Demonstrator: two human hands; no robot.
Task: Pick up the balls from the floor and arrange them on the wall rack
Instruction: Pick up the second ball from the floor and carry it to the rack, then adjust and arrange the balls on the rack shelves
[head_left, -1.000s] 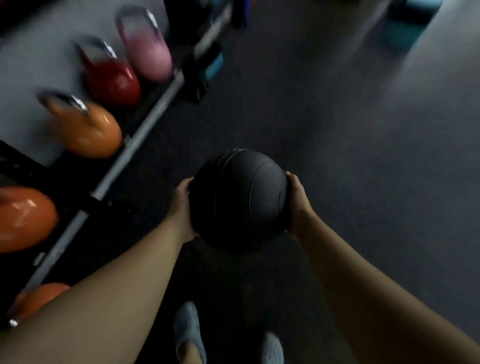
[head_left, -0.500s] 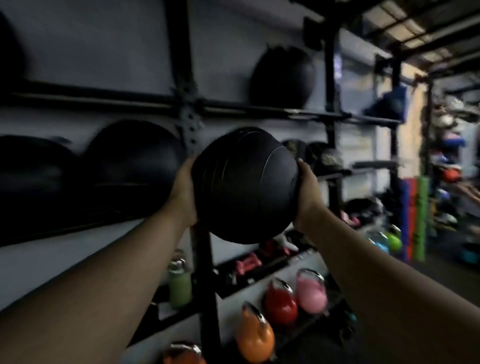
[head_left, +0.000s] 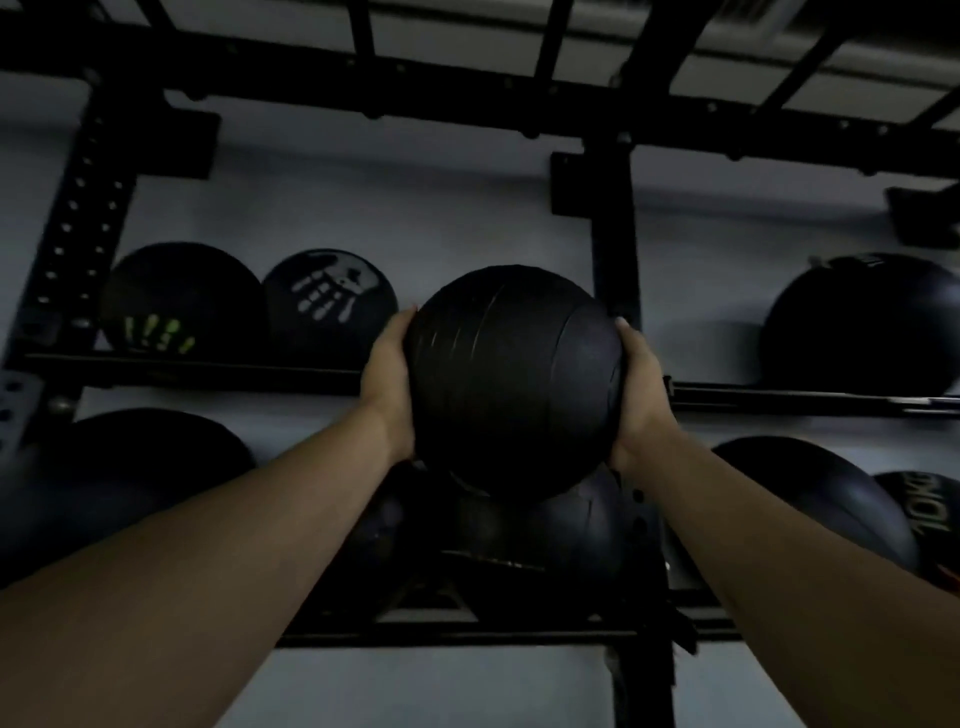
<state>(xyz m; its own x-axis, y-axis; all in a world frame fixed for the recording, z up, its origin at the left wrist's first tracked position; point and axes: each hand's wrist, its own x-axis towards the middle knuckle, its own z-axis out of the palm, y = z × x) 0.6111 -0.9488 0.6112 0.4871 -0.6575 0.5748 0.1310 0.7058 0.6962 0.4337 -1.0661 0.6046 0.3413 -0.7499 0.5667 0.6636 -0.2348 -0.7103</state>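
1. Black ball (head_left: 511, 382) held up at arm's length in front of the wall rack (head_left: 332, 98), level with the upper shelf rail (head_left: 197, 370), not resting on any rail.
2. Left hand (head_left: 389, 382) spread flat against the ball's left side, right hand (head_left: 639, 395) spread against its right side; ball pressed between both palms, fingers wrapped toward the back and mostly hidden.
3. Upright post (head_left: 613, 260) directly behind the ball's right edge.
4. Open shelf room to the ball's left, between it and the ball with the pale handprint (head_left: 332, 301); beside that one, the ball with green marks (head_left: 179, 301), close to the perforated left post (head_left: 78, 228).
5. Right of the post, a bare stretch of rail (head_left: 727, 400), then a dark ball (head_left: 862, 325) near the frame edge.
6. Lower shelf crowded: big dark balls at left (head_left: 140, 478), under the held ball (head_left: 561, 535), and at right (head_left: 821, 493).
7. Pale grey wall (head_left: 415, 228) behind; dim light, black crossbars overhead.
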